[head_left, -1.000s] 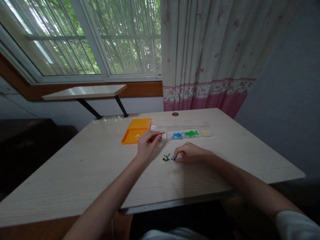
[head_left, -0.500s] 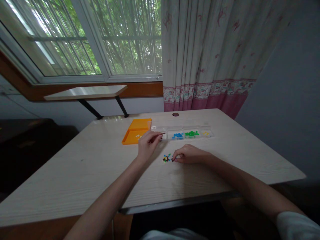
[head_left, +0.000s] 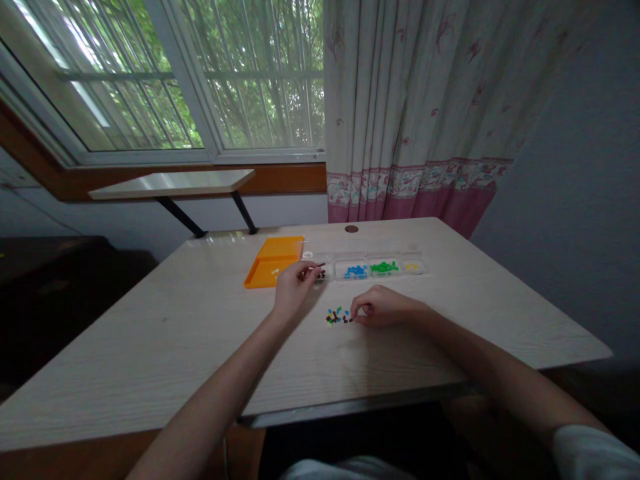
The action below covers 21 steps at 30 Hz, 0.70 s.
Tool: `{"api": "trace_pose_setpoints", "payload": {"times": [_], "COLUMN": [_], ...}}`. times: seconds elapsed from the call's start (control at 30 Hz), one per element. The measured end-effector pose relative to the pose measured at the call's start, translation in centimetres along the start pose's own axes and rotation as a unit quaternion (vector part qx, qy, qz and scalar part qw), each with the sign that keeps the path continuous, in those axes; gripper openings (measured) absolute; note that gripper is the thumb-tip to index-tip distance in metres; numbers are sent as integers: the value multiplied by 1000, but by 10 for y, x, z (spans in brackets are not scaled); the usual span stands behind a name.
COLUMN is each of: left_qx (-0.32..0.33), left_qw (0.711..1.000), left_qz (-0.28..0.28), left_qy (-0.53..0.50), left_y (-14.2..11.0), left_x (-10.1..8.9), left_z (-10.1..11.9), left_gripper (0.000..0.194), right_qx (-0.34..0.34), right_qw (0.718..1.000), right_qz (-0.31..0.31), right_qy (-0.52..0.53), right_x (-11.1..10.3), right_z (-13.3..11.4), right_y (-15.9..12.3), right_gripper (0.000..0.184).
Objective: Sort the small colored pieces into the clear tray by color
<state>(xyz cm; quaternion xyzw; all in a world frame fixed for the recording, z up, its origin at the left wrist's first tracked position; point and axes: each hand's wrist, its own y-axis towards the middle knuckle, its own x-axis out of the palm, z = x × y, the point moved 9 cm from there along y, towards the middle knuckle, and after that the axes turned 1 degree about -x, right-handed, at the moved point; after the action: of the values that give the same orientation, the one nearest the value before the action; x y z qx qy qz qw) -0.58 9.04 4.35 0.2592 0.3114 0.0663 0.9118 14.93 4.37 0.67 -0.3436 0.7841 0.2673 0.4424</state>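
Observation:
My left hand is closed in a pinch on a thin dark-brown strip, over the left end of a clear compartment box. Under its fingertips, small brown pieces lie in a compartment. On the table, my right hand pinches thumb and forefinger together at a small dark-brown piece. Left of those fingertips is a loose pile of tiny mixed pieces, brown, blue, green and yellow. Other compartments hold blue pieces, green pieces and a few yellow pieces.
An orange case lies unfolded behind my left hand, with a few pale pieces in it. The pale wooden table has a raised shelf at its back left. A curtain hangs beyond the back edge.
My right hand has shifted slightly right, away from the pile, uncovering a few brown and blue pieces. My left hand has drawn slightly left, and more brown pieces show beneath its fingertips.

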Motion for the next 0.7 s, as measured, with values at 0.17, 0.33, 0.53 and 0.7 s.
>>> {"api": "trace_pose_setpoints", "payload": {"times": [0.17,0.33,0.53,0.7], "left_qx": [-52,-58,-36,1], "left_qw": [994,984,986,987], "left_qz": [-23,-28,-56,-75], "left_qy": [95,168,155,145], "left_y": [3,3,3,0], "left_x": [4,0,5,12], "left_z": [-24,-22,-12,-6], "left_gripper": [27,25,27,25], "right_qx": [2,8,5,1], "right_qw": [1000,1000,1000,999], "right_qz": [-3,-5,-13,-29], "right_qy": [-11,-20,-21,-15], "right_x": [3,5,7,6], "right_z": [3,3,2,-2], "right_y": [-1,1,2,2], "right_gripper": [17,16,18,17]}}
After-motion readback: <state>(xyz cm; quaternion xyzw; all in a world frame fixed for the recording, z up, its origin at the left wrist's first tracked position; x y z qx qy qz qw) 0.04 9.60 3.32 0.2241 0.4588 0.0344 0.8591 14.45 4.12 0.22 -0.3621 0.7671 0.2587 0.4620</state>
